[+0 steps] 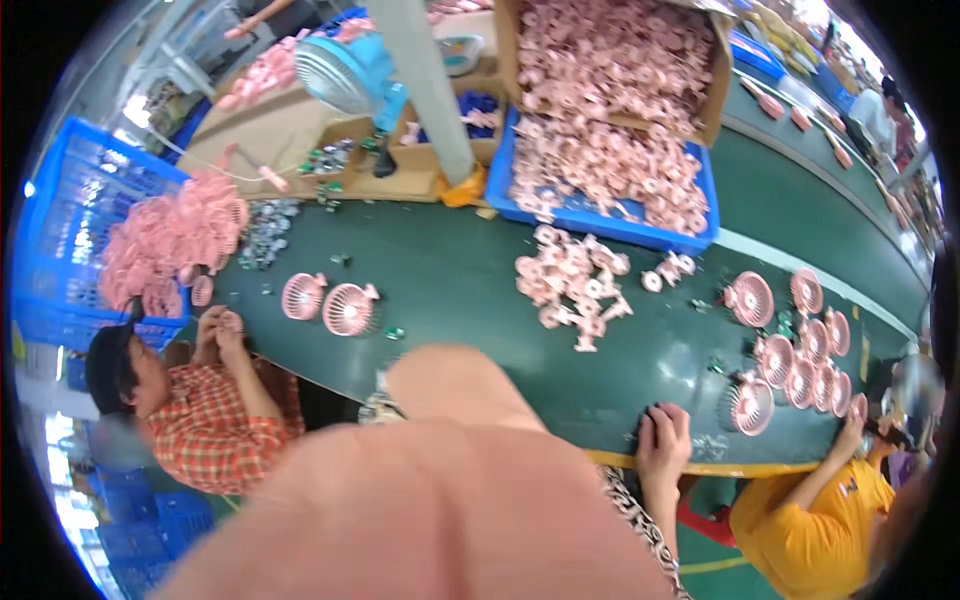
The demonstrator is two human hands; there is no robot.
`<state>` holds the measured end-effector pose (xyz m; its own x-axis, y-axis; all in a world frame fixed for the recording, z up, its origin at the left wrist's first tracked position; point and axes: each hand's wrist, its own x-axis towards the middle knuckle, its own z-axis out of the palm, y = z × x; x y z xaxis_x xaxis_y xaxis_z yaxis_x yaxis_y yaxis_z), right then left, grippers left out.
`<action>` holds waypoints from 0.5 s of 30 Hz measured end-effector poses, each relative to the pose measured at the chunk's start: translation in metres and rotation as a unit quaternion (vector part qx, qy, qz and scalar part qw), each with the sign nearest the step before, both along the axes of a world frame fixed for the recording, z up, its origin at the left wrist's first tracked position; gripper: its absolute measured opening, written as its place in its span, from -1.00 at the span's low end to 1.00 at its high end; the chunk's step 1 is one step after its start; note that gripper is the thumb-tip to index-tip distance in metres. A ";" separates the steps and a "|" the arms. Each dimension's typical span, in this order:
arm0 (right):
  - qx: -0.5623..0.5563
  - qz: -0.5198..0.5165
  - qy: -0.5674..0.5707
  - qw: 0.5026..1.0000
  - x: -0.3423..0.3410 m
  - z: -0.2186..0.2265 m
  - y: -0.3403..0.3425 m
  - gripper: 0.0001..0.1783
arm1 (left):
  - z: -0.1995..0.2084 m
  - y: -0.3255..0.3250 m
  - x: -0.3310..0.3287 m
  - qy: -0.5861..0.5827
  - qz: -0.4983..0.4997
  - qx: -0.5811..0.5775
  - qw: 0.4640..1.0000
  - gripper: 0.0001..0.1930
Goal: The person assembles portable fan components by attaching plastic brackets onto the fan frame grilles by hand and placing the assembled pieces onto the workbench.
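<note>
My left hand (pixel 430 490) is very close to the camera, a large blurred shape over the lower middle; its fingers cannot be made out singly, and it hides the table edge behind it. My right hand (pixel 665 440) rests at the table's near edge, fingers curled down, with something dark at the fingertips that I cannot make out. Beyond it lies a loose pile of small pink plastic parts (pixel 570 280). To the left stand two round pink fan grilles (pixel 349 309), with a small green piece (pixel 395 333) beside them.
A blue tray (pixel 600 228) and cardboard box heaped with pink parts stand at the back. A blue crate (pixel 60 260) of pink grilles is far left. Co-workers in a checked shirt (pixel 215 425) and a yellow shirt (pixel 815 520) sit either side. More pink fan grilles (pixel 752 405) stand right.
</note>
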<state>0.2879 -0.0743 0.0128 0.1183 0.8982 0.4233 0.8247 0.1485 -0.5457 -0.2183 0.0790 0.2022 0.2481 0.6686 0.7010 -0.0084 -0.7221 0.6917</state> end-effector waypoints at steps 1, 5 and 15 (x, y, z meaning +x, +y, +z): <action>-0.008 0.016 0.015 1.000 -0.006 0.000 0.003 -0.85 | -0.033 -0.040 0.125 0.010 0.036 -0.006 0.999 -0.76; -0.047 -0.016 0.052 0.997 0.003 -0.014 -0.008 -0.86 | -0.075 -0.091 0.124 0.018 0.085 -0.044 0.995 -0.72; 0.018 0.021 -0.020 0.999 0.007 -0.010 0.008 -0.86 | -0.121 -0.084 -0.077 -0.039 0.156 -0.217 0.963 -0.63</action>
